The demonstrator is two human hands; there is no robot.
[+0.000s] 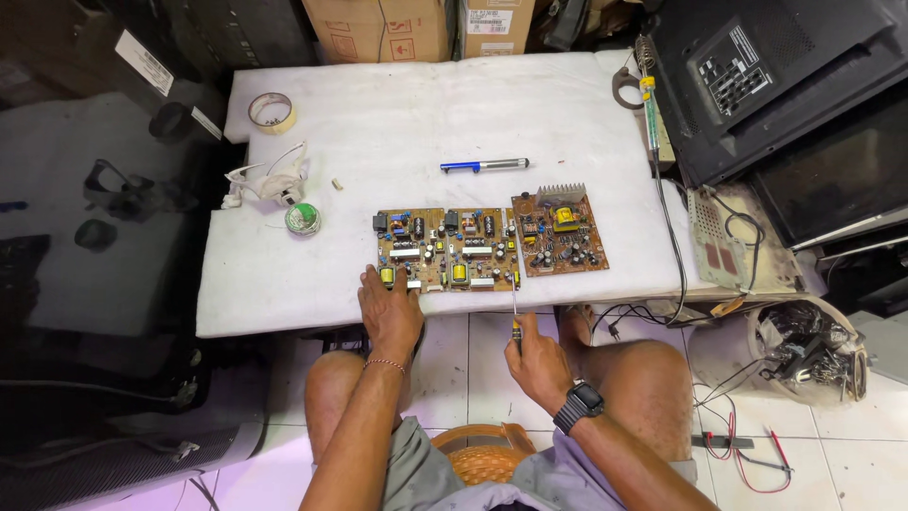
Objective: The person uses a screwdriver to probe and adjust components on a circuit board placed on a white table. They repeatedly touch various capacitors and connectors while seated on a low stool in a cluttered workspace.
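Two brown circuit boards lie on a white padded table top [426,104]. The wide board [445,248] is near the front edge; a smaller board with a finned heat sink [560,235] sits to its right. My left hand [388,308] rests flat on the table edge, fingers touching the wide board's lower left corner. My right hand [532,360] grips a thin screwdriver [515,310] whose tip points at the wide board's lower right corner.
A blue and silver pen-like tool [484,166], a tape roll [271,111], a solder spool [304,219] and a white plug [274,183] lie on the table. A soldering iron [649,99] hangs at the right edge. Black television housings [785,85] stand to the right. A multimeter's leads [747,449] lie on the floor.
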